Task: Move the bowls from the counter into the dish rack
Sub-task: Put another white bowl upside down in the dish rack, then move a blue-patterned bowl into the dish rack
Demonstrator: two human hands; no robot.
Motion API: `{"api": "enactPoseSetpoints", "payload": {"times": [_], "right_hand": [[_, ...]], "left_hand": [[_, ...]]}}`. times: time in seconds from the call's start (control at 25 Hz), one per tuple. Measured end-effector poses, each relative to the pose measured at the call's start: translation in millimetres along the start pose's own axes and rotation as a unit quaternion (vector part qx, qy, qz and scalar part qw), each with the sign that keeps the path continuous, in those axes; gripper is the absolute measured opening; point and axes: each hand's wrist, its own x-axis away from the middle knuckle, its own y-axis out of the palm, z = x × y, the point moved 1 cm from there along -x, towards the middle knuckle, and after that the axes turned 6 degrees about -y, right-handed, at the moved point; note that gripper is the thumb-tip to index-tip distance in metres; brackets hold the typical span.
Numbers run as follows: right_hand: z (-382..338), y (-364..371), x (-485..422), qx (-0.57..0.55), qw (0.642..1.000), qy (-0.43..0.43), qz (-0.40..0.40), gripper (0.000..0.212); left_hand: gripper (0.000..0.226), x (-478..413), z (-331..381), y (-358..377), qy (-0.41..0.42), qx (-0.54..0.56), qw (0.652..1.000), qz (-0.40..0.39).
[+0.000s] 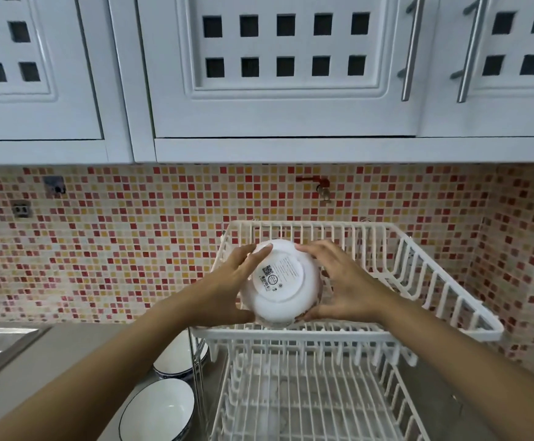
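Fingers of the left hand (227,281) and right hand (342,281) spread and press opposite sides of the upturned white bowl (283,283), steadying it over the dish rack (450,281) upper tier's front-left corner, apparently to drain base-up, while two bowls (159,409) wait on the counter (68,354).

White bowl (280,283) upturned over dish rack (443,278) top tier

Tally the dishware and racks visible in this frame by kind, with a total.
Bowls on the counter: 2, the near bowl and the far bowl
Bowls held: 1, the upturned bowl between the left hand and right hand
Dish racks: 1, the two-tier dish rack
Total: 4
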Motion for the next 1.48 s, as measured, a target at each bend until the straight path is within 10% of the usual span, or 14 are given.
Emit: {"api": "enactPoseSetpoints", "payload": {"times": [0.56, 0.92, 1.2, 1.48], "right_hand": [[4, -5, 4, -0.1, 0.986, 0.082, -0.104, 0.12], [-105, -8, -88, -0.123, 0.984, 0.03, 0.128, 0.059], [-199, 106, -162, -0.229, 0.958, 0.079, 0.151, 0.059], [-141, 287, -133, -0.199, 0.914, 0.353, 0.016, 0.063]], "left_hand": [[0.104, 4, 0, -9, -0.018, 0.074, 0.997, -0.023], [0.075, 38, -37, -87, -0.127, 0.164, 0.964, 0.167], [0.059, 100, -142, -87, -0.291, 0.158, 0.922, 0.199], [0.053, 149, -210, 33, -0.423, 0.159, 0.892, 0.016]]}}
